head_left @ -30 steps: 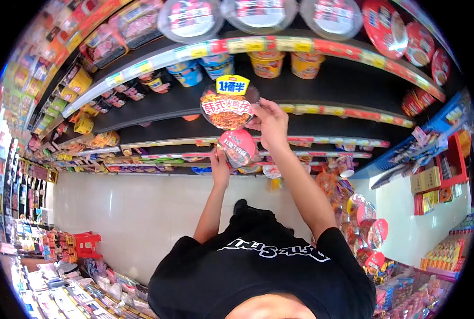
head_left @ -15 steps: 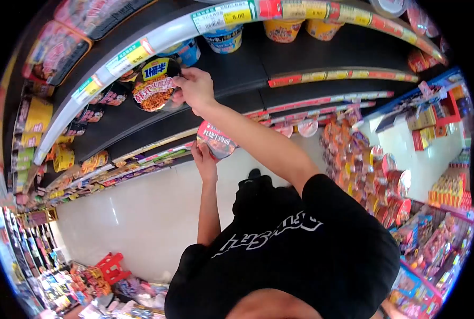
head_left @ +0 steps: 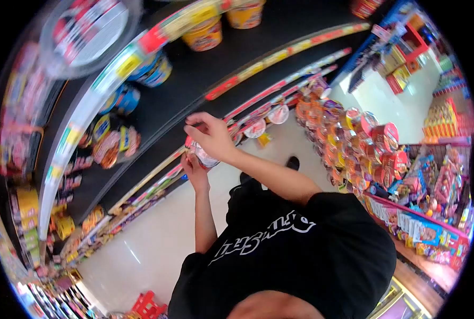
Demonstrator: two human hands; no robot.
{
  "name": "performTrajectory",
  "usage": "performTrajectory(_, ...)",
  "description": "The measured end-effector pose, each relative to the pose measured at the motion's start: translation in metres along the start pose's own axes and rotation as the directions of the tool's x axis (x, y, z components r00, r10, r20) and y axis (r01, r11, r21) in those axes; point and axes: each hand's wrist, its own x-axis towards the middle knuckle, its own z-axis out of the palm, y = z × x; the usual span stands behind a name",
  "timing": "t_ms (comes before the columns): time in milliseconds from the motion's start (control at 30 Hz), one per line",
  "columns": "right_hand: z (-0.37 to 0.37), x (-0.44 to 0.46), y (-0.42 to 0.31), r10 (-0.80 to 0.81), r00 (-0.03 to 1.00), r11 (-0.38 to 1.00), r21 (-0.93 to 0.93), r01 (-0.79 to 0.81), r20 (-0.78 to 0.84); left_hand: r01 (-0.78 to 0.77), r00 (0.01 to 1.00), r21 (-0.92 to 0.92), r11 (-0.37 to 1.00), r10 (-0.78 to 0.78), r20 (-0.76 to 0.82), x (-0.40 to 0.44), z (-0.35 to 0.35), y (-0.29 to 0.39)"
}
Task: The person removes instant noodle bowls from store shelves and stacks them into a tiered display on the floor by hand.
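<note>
My left hand (head_left: 195,171) grips a red-lidded noodle bowl (head_left: 205,157) from below and the left, in front of the lower shelves. Just above that bowl is my right hand (head_left: 211,137), slightly blurred, its curved fingers apart with nothing between them; it partly hides the lid. On the black shelf (head_left: 162,114) to the left, a dark noodle bowl (head_left: 109,148) with a red and yellow label sits beside other dark packs, blurred by motion.
Blue tubs (head_left: 154,70) and yellow tubs (head_left: 204,35) stand farther along the shelf. Stacked noodle bowls (head_left: 362,141) rise at the right, near a rack of snack packs (head_left: 423,226). A red stool (head_left: 148,305) is on the floor at the bottom left.
My right hand has let go of the dark bowl, now on the shelf, and moved back over the red-lidded bowl. The view has turned.
</note>
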Motion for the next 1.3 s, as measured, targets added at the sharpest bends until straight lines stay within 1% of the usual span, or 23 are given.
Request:
performTrajectory(133,-0.102,-0.023,0.056,0.006,0.972,0.966,-0.251,-0.066,-0.233,0.010,0.997,0.003,1.000,-0.011,0.079,-0.012,0.070,-0.004)
performTrajectory(233,-0.169,-0.038,0.053,-0.092,0.938,0.889,-0.452,-0.074,-0.334,-0.150,0.978,0.179,0.972,0.120,0.170,-0.011,0.122,-0.029)
performTrajectory(267,-0.192,-0.040,0.051,-0.020,0.943,0.886,-0.443,-0.137,-0.332,-0.159,0.976,0.197,0.967,0.124,0.180,-0.014,0.141,-0.039)
performTrajectory(300,-0.213,-0.042,0.052,-0.017,0.925,0.902,-0.406,-0.150,-0.378,-0.167,0.965,0.170,0.971,0.126,0.228,-0.025,0.164,-0.036)
performTrajectory(367,-0.255,-0.043,0.054,-0.011,0.884,0.930,-0.331,-0.163,-0.467,-0.301,0.925,0.272,0.914,0.211,0.315,-0.039,0.210,-0.033)
performTrajectory(433,-0.297,-0.043,0.041,0.076,0.855,0.919,-0.296,-0.260,-0.513,-0.150,0.952,0.223,0.963,0.080,0.295,-0.056,0.258,-0.026)
performTrajectory(467,-0.318,-0.043,0.039,0.118,0.837,0.919,-0.262,-0.296,-0.534,-0.074,0.950,0.137,0.988,0.028,0.312,-0.067,0.283,-0.021)
performTrajectory(500,-0.334,-0.039,0.036,0.163,0.819,0.915,-0.226,-0.334,-0.551,-0.248,0.913,0.168,0.954,0.172,0.371,-0.061,0.302,-0.031)
performTrajectory(567,-0.364,-0.021,0.018,0.046,0.781,0.950,-0.214,-0.226,-0.623,-0.327,0.875,0.153,0.932,0.238,0.422,-0.082,0.354,-0.003)
performTrajectory(633,-0.395,0.001,-0.002,-0.057,0.734,0.968,-0.217,-0.125,-0.676,-0.386,0.830,0.049,0.921,0.324,0.454,-0.080,0.401,0.011)
performTrajectory(700,-0.425,0.041,-0.011,-0.274,0.676,0.944,-0.326,0.052,-0.684,-0.460,0.801,0.070,0.885,0.380,0.463,-0.088,0.448,0.048)
performTrajectory(733,-0.439,0.061,-0.023,-0.286,0.679,0.942,-0.330,0.068,-0.676,-0.341,0.805,-0.087,0.936,0.339,0.487,-0.091,0.473,0.066)
performTrajectory(767,-0.454,0.083,-0.038,-0.300,0.681,0.939,-0.333,0.086,-0.668,-0.266,0.807,-0.122,0.956,0.290,0.515,-0.101,0.494,0.094)
performTrajectory(800,-0.469,0.106,-0.046,-0.386,0.658,0.906,-0.399,0.140,-0.646,-0.356,0.745,-0.165,0.920,0.386,0.544,-0.077,0.514,0.092)
performTrajectory(833,-0.483,0.131,-0.053,-0.469,0.629,0.866,-0.462,0.191,-0.619,-0.305,0.753,-0.167,0.938,0.345,0.560,-0.089,0.532,0.119)
performTrajectory(933,-0.523,0.203,-0.069,-0.451,0.641,0.888,-0.387,0.249,-0.621,-0.367,0.680,-0.190,0.911,0.402,0.612,-0.049,0.589,0.147)
performTrajectory(967,-0.535,0.224,-0.075,-0.486,0.625,0.869,-0.417,0.268,-0.611,-0.400,0.657,-0.194,0.896,0.428,0.621,-0.030,0.608,0.152)
performTrajectory(1033,-0.552,0.259,-0.083,-0.361,0.700,0.929,-0.169,0.330,-0.616,-0.320,0.683,-0.144,0.936,0.333,0.651,-0.012,0.642,0.169)
performTrajectory(1100,-0.569,0.288,-0.079,-0.501,0.583,0.864,-0.408,0.295,-0.640,-0.341,0.661,-0.136,0.930,0.340,0.669,0.015,0.675,0.167)
performTrajectory(1167,-0.586,0.306,-0.070,-0.434,0.667,0.899,-0.335,0.281,-0.605,-0.299,0.600,-0.164,0.940,0.319,0.734,0.036,0.696,0.163)
performTrajectory(1233,-0.600,0.324,-0.073,-0.401,0.725,0.916,-0.266,0.300,-0.560,-0.260,0.622,-0.182,0.948,0.309,0.720,0.049,0.712,0.153)
performTrajectory(1267,-0.602,0.320,-0.073,-0.234,0.853,0.967,-0.022,0.253,-0.466,-0.221,0.627,-0.061,0.973,0.190,0.755,0.052,0.724,0.158)
performTrajectory(1300,-0.602,0.314,-0.076,-0.252,0.832,0.968,-0.126,0.218,-0.494,-0.253,0.623,-0.046,0.966,0.199,0.756,0.046,0.727,0.162)
